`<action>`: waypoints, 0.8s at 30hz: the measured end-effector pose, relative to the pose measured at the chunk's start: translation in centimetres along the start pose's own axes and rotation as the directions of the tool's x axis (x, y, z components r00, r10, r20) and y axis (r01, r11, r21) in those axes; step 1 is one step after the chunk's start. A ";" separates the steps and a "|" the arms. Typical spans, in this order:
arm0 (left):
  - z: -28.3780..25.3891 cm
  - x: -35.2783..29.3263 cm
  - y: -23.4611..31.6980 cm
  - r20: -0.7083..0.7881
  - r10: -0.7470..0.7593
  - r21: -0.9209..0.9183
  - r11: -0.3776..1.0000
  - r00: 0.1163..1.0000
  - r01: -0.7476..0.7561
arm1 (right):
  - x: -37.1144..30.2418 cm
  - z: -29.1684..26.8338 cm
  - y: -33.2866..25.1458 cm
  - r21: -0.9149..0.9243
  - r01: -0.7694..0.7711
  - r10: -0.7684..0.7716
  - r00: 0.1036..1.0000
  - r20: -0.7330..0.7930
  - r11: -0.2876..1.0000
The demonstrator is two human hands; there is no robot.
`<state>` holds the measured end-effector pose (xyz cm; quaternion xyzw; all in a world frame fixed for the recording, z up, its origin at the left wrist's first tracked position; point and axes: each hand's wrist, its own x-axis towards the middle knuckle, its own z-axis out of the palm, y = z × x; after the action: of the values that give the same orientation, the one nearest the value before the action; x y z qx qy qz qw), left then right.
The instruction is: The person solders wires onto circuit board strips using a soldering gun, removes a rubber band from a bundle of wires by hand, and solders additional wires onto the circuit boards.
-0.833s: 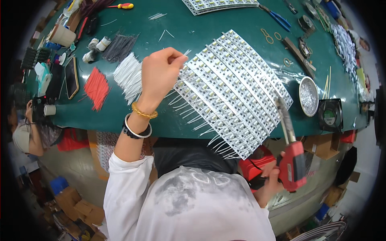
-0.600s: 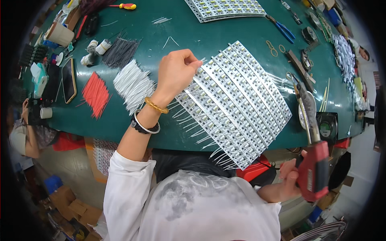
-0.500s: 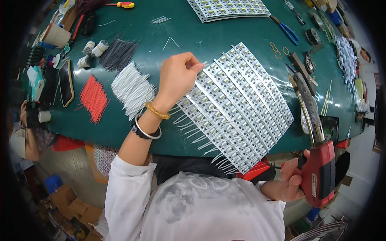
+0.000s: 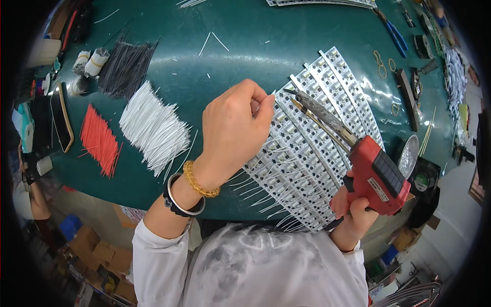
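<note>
Soldering gun, tip pointing up-left, long axis diagonal over boards

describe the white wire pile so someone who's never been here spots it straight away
On the green table, left of the person's left hand, lie three loose piles of thin wires. The white pile is nearest that hand; its colour sets it apart from the red pile and the dark grey pile.

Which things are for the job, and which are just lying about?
Seem part of the job:
soldering gun, in the right hand
board, by the left hand
white wires, like those on the board

Seem just lying about:
phone
pliers
red wires
black wires
</note>
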<state>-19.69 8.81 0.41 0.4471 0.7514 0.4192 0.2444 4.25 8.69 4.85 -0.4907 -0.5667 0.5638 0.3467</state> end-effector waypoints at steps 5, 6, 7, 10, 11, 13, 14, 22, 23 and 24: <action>0.0 0.1 -0.1 -0.021 0.037 -0.003 0.999 0.999 -0.037 | 0.0 0.5 0.0 0.029 -0.037 0.038 0.998 -0.040 0.999; 0.0 0.2 0.1 -0.010 0.022 0.010 1.000 1.000 -0.022 | 0.0 0.5 0.0 0.029 -0.041 0.042 0.998 -0.042 0.999; -0.1 0.1 0.2 -0.002 0.006 0.026 1.000 1.000 -0.006 | -0.1 0.5 0.1 0.041 -0.059 0.061 0.997 -0.041 0.997; -0.1 0.1 0.2 -0.011 0.006 0.028 1.000 1.000 -0.006 | -0.4 -0.3 0.2 0.092 -0.144 0.145 0.989 -0.006 0.985; 0.0 0.0 0.2 -0.008 0.005 0.029 1.000 1.000 -0.005 | -0.4 -0.7 0.2 0.127 -0.209 0.207 0.978 0.029 0.970; 0.1 0.0 0.2 -0.027 0.023 0.051 0.998 0.999 -0.021 | -0.5 -1.0 0.4 0.107 -0.210 0.206 0.978 0.042 0.972; 0.2 0.0 0.1 -0.025 0.023 0.053 0.998 0.999 -0.021 | -0.5 -1.0 0.5 0.087 -0.208 0.204 0.977 0.055 0.974; 0.1 0.1 0.2 -0.026 0.032 0.049 0.998 0.999 -0.031 | -0.8 -0.6 0.2 0.111 -0.116 0.116 0.993 0.006 0.987; 0.1 0.1 0.1 -0.025 0.034 0.050 0.998 0.999 -0.033 | -0.8 -0.7 0.4 0.109 -0.096 0.096 0.995 0.011 0.989; 0.1 0.0 0.0 -0.026 0.035 0.057 0.998 0.999 -0.033 | -0.8 -0.6 0.3 0.111 -0.095 0.095 0.995 0.009 0.989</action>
<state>-19.62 8.86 0.37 0.4610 0.7584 0.4078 0.2145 5.03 8.12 4.78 -0.4959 -0.5109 0.6115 0.3452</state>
